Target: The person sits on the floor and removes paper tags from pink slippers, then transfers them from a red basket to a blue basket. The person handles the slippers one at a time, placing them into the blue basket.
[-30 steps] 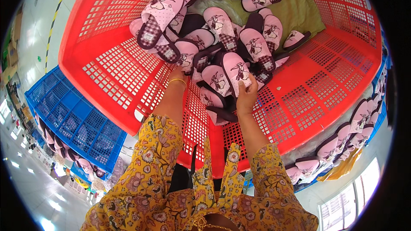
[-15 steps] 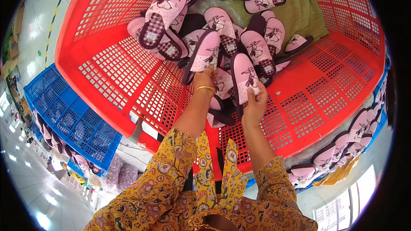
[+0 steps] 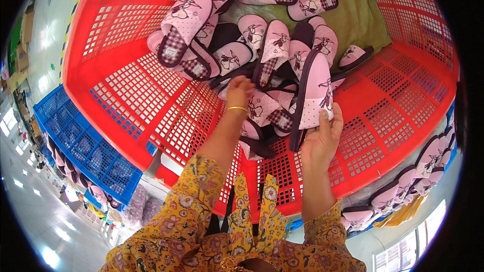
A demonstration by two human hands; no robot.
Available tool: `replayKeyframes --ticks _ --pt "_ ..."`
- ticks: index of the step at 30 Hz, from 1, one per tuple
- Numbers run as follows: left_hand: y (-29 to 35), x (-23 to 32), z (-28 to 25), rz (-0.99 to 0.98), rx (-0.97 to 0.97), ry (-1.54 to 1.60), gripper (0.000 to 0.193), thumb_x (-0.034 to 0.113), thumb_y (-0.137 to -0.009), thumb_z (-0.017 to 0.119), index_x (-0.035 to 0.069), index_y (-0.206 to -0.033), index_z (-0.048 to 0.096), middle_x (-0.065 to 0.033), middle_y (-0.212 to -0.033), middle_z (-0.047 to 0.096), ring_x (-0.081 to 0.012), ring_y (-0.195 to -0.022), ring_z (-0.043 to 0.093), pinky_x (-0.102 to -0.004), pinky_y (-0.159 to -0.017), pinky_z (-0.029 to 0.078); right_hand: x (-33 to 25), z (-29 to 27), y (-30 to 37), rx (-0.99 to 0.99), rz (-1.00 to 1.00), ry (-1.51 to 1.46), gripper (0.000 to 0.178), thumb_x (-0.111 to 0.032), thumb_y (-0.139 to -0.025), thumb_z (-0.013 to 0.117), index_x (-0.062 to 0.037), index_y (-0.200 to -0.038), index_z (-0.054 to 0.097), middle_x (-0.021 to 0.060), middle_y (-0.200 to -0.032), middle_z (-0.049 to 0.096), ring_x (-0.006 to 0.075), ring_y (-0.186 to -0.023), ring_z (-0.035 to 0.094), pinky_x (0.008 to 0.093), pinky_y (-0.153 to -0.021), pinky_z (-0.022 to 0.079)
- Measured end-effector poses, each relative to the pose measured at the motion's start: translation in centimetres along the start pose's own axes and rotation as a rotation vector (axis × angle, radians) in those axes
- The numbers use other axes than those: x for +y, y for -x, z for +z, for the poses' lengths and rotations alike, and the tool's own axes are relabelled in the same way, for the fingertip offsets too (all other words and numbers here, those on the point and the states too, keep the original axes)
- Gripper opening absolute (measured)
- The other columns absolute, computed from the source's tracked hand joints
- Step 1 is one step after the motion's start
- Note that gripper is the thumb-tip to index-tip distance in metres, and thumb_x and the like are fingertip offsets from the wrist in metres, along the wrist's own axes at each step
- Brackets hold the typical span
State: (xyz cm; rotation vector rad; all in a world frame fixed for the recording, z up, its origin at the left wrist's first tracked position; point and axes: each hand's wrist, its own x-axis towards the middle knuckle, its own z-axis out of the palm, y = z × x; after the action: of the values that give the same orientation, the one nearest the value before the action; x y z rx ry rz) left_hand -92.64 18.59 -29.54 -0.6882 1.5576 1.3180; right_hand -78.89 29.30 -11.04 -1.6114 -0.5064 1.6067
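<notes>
My right hand (image 3: 322,133) grips a pink slipper (image 3: 317,88) by its dotted lower part, toe pointing up. The slipper has a dark purple sole and a cartoon drawing. More dark sole shows along its left side; I cannot tell whether a second slipper is behind it. My left hand (image 3: 239,90), a gold bangle at its wrist, is over the pile with fingers partly spread and nothing seen in them. Just beyond it lies a pink slipper with a checked insole (image 3: 275,48). More matching slippers lie around, including a dotted one (image 3: 262,108) beside the left hand.
A large red perforated basket (image 3: 151,103) surrounds the pile, with an olive-green sheet (image 3: 360,17) at its far side. Outside, a blue crate (image 3: 88,143) stands left. More pink slippers (image 3: 398,191) lie in a row beyond the basket's right rim.
My left hand no longer holds the slipper it had and is now apart from it. My right hand has moved slightly right with its slipper raised. Some slippers in the pile have shifted.
</notes>
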Motion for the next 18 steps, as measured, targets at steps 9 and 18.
replayKeyframes --ticks 9,18 --pt "-14.0 -0.2 -8.9 0.436 -0.134 -1.662 0.032 0.018 -0.095 0.051 0.014 -0.125 0.060 -0.0188 -0.113 0.063 -0.0390 -0.110 0.060 -0.0433 -0.088 0.050 -2.3 0.5 1.1 -0.046 0.130 -0.110 0.036 -0.002 -0.099 0.051 -0.0031 -0.134 0.042 0.0115 -0.128 0.054 0.0216 -0.116 0.056 0.0383 -0.101 0.047" --pt "-16.9 -0.3 -7.2 0.232 -0.191 -1.869 0.036 0.026 -0.098 0.047 0.010 -0.127 0.061 -0.0202 -0.128 0.060 -0.0374 -0.118 0.058 -0.0398 -0.099 0.045 -2.3 0.6 1.6 -0.072 0.182 -0.168 0.035 -0.003 -0.098 0.055 -0.0056 -0.132 0.045 0.0094 -0.126 0.057 0.0193 -0.115 0.057 0.0373 -0.101 0.046"
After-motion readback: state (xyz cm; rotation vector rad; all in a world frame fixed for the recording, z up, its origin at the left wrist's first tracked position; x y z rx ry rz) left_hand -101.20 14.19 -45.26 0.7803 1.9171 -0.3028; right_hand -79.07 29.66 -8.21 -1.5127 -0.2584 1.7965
